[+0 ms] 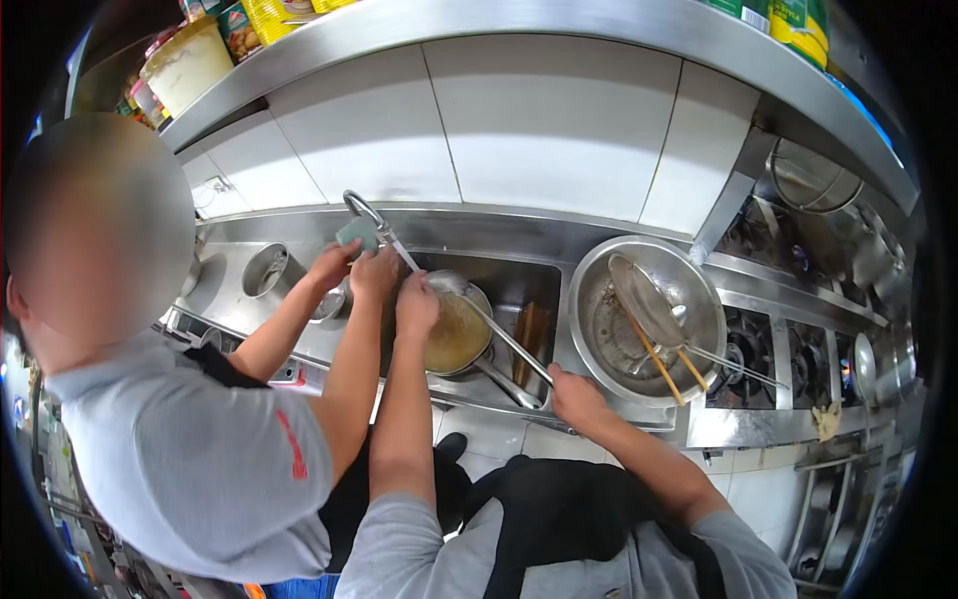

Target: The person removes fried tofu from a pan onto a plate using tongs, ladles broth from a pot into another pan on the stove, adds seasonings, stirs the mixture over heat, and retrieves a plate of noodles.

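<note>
My right hand is closed around the handle end of a long metal ladle, which slants up and left over the sink. Near its bowl, under the running faucet, my left hand has its fingers together; what it grips, if anything, is too small to tell. Below the ladle, a pan of cloudy yellowish liquid sits in the sink, its handle pointing down and right. At the faucet, a co-worker's hands hold a green cloth or sponge.
A large steel bowl right of the sink holds a strainer and wooden sticks. Gas burners lie farther right. The co-worker stands close on the left, near a metal pot. A steel shelf runs overhead.
</note>
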Demonstrator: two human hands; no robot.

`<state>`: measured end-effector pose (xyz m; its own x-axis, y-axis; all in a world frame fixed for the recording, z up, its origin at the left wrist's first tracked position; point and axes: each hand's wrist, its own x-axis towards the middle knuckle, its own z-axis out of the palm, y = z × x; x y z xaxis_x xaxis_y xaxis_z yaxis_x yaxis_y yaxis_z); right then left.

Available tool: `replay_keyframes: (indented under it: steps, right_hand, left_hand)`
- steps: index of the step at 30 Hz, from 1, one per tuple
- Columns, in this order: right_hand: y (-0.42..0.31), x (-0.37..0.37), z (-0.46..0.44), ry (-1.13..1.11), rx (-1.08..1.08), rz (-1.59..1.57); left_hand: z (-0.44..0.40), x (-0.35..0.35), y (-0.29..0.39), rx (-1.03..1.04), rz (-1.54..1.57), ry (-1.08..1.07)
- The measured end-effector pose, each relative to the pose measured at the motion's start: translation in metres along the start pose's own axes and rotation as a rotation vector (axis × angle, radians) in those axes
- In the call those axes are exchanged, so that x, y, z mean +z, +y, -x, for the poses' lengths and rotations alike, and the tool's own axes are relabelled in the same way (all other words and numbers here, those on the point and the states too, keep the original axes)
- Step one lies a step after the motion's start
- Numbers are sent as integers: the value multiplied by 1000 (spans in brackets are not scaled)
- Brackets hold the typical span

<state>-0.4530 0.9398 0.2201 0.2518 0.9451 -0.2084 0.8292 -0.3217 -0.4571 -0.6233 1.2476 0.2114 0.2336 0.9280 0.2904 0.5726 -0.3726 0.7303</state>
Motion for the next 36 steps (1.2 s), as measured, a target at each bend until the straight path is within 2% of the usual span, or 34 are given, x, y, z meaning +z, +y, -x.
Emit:
replay_keyframes:
  steps: [1,2,3,5,6,7,9,11,12,13,14,15,16,17,18,20,21,23,24,25,27,28,29,30,31,32,34,36]
  right_hand:
    - [-2,-3,2,13,-8,21]
    - [-4,-4,1,28,-17,41]
    - [-2,-3,1,32,-6,38]
    - [4,4,5,102,-37,31]
    - [6,6,9,106,-24,28]
    - [6,7,14,108,-39,75]
    - [7,3,22,118,-52,130]
    - [5,2,32,19,-4,104]
    - [7,3,34,25,4,101]
    - [9,4,37,1,27,33]
    - [10,6,39,-24,50,-37]
    - [10,8,38,-24,58,-40]
    - [10,7,36,-20,65,-170]
    - [9,5,32,-15,69,-300]
    - [4,-6,28,-14,74,-301]
    - [-10,-33,19,-392,284,-713]
    - [-15,-33,17,-395,289,-720]
    - [-21,-32,14,-459,350,-1171]
    - [-23,-31,12,-488,351,-1279]
    - [-22,-31,11,-494,352,-1276]
    - [-19,-25,11,-467,365,-1243]
    - [-19,-31,17,-469,373,-1246]
    - [-20,-45,25,-454,369,-1042]
    - [-19,-56,30,-433,362,-838]
    - [-17,-60,33,-431,370,-839]
    - [-16,-61,37,-417,337,-704]
    - [-14,-60,37,-378,279,-491]
    - [-15,-59,39,-348,279,-480]
  left_hand:
    - [-3,12,-11,90,-115,-160]
    - [-9,27,-25,312,-302,-156]
    - [-12,31,-21,320,-298,-164]
    - [-18,42,-11,249,-529,-245]
    - [-25,28,16,152,-607,-422]
    - [-37,32,12,160,-605,-430]
    - [-68,31,-2,-17,-550,-762]
    - [-90,27,-23,-98,-529,-931]
    - [-96,25,-35,-280,-304,-947]
    - [-97,23,-43,-461,-77,-954]
    - [-95,22,-52,-457,-80,-961]
    - [-89,21,-60,-647,304,-925]
    - [-86,25,-72,-827,694,-860]
    - [-85,38,-82,-827,695,-866]
    - [-89,67,-111,-808,950,-651]
    - [-76,79,-119,-753,1018,-414]
    - [-69,84,-123,-714,1044,-301]
    - [-41,117,-125,-651,1005,-20]
    - [-20,102,-94,-758,937,-232]
    - [-12,101,-86,-762,938,-227]
    - [0,99,-86,-774,960,-402]
    - [-14,108,-122,-603,564,-436]
    - [-28,98,-135,-605,567,-441]
    - [-44,89,-143,-320,336,-451]
    - [-48,85,-136,-181,220,-465]
    - [-52,82,-129,-43,103,-461]
    - [-58,51,-68,513,-573,-565]
    - [-58,49,-43,538,-655,-600]
